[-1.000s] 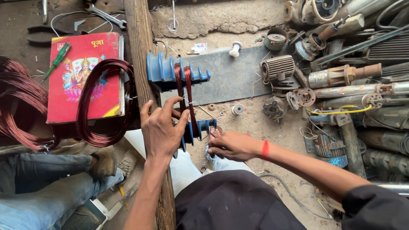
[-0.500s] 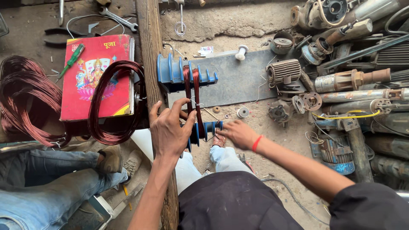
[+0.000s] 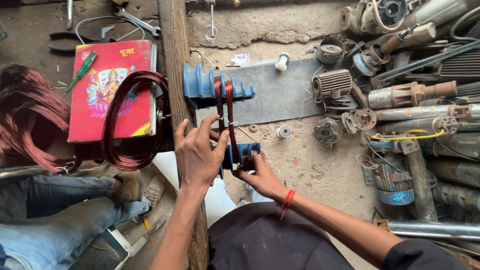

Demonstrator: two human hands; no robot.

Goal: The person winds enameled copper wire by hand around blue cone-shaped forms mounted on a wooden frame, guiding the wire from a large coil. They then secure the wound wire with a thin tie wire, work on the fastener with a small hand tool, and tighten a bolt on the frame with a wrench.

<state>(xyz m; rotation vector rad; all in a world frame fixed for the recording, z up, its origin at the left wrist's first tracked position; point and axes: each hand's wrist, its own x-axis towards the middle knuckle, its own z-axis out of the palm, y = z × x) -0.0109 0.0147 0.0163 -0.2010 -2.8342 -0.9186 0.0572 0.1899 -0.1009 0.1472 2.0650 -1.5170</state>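
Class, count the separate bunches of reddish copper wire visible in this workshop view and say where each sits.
3. A big bundle at the far left, a loose loop over the red book, and windings on the blue former by the left hand. More may be hidden.

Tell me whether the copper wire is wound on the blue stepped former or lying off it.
On it. Two bands of copper wire run taut between the blue stepped former blocks, with the left hand and right hand at the near block.

**One red box, one small packet**

A flat rectangular red box (image 3: 112,92) with a colourful printed picture and a yellow corner lies upper left of the frame. A small white-and-pink packet (image 3: 241,58) lies at upper centre on the ground.
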